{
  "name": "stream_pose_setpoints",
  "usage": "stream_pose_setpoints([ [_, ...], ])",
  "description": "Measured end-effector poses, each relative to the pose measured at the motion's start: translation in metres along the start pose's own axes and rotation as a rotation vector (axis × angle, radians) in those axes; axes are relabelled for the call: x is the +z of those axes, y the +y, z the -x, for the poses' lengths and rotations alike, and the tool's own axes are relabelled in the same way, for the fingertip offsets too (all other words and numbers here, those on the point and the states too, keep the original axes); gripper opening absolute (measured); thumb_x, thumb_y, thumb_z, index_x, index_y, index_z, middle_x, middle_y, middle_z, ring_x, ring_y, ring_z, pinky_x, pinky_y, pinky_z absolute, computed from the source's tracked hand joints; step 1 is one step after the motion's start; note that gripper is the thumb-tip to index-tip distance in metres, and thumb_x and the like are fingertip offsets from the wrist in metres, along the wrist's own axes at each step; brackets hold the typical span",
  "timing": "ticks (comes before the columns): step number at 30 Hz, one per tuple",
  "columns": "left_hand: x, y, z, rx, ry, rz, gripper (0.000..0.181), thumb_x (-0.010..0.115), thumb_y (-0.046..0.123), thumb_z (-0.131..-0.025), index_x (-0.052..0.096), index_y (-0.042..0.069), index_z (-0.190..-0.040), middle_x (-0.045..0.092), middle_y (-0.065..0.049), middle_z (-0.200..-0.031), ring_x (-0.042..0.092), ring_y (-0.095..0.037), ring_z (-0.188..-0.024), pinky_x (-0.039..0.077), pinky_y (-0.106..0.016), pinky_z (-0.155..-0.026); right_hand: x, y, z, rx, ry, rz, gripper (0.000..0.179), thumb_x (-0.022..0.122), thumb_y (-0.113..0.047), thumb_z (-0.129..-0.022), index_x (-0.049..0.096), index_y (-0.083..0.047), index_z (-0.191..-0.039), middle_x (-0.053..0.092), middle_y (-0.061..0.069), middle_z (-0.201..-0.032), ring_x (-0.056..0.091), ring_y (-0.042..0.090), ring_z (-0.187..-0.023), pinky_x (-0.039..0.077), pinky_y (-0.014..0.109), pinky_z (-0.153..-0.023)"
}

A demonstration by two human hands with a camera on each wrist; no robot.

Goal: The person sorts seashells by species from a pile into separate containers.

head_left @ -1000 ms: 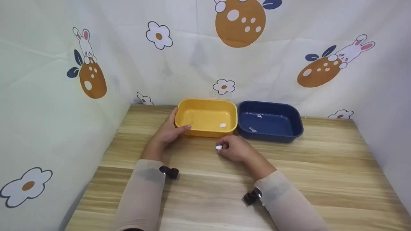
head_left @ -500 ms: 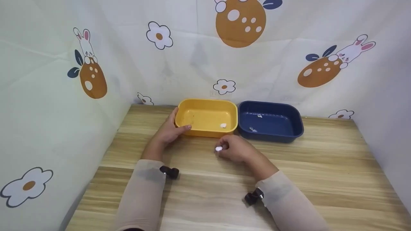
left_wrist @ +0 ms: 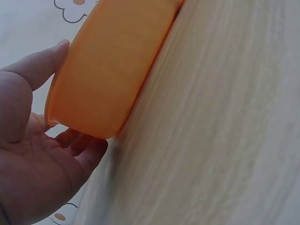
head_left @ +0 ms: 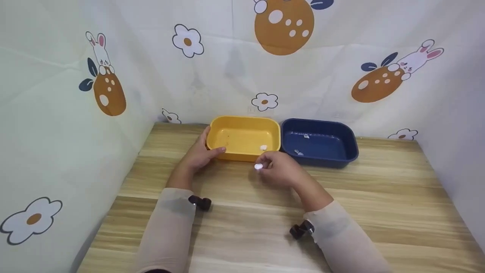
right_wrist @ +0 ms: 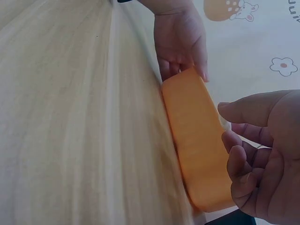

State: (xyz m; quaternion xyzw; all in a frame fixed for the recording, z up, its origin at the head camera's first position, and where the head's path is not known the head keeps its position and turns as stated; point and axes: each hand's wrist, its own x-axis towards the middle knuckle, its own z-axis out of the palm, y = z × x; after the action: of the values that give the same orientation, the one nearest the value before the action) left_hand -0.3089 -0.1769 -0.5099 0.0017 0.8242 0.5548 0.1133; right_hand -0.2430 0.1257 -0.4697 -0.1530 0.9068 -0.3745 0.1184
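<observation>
My left hand [head_left: 199, 153] holds the left end of a yellow plastic tub [head_left: 242, 157]. Its thumb lies over the front rim, and the fingers go round the end wall, as the left wrist view shows. A small white piece [head_left: 263, 147] lies inside the tub near its front right corner. My right hand [head_left: 282, 168] pinches another small white piece [head_left: 258, 166] between thumb and fingertips, just in front of the tub's right part. What kind of piece it is cannot be made out. In the right wrist view this piece is mostly hidden by the fingers.
A dark blue tub [head_left: 320, 160] stands against the yellow tub's right side, with several small pale bits [head_left: 298, 152] inside. Both tubs sit at the back of the wood-grain table [head_left: 235, 227], before a printed cloth [head_left: 227, 72]. Each sleeve bears a small black device [head_left: 302, 229].
My right hand has lifted slightly and moved toward the yellow tub, carrying the white piece with it. The left hand and both tubs have stayed where they were.
</observation>
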Motion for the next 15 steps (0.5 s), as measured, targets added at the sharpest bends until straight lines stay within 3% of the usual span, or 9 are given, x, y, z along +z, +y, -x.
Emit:
stream_pose_setpoints([
  [5, 0.001, 0.0, -0.001, -0.002, -0.005, 0.003, 0.114, 0.085, 0.035, -0.091, 0.008, 0.024, -0.174, 0.016, -0.008, -0.182, 0.02, -0.029, -0.167, 0.014, -0.047, -0.139, -0.01, -0.007, -0.01, -0.003, 0.025, -0.006, 0.015, 0.077, -0.017, -0.094, 0.076, -0.017, -0.109, 0.073, 0.001, -0.098, 0.065, 0.017, -0.092, 0.055, 0.034, -0.086],
  [15, -0.001, 0.0, -0.001, -0.014, 0.006, -0.005, 0.114, 0.085, 0.037, -0.091, 0.008, 0.026, -0.174, 0.015, -0.007, -0.182, 0.018, -0.029, -0.168, 0.012, -0.048, -0.139, -0.033, -0.021, -0.049, 0.029, 0.053, 0.051, 0.024, 0.077, -0.028, -0.097, 0.073, -0.016, -0.117, 0.07, 0.004, -0.105, 0.062, 0.022, -0.087, 0.053, 0.033, -0.075],
])
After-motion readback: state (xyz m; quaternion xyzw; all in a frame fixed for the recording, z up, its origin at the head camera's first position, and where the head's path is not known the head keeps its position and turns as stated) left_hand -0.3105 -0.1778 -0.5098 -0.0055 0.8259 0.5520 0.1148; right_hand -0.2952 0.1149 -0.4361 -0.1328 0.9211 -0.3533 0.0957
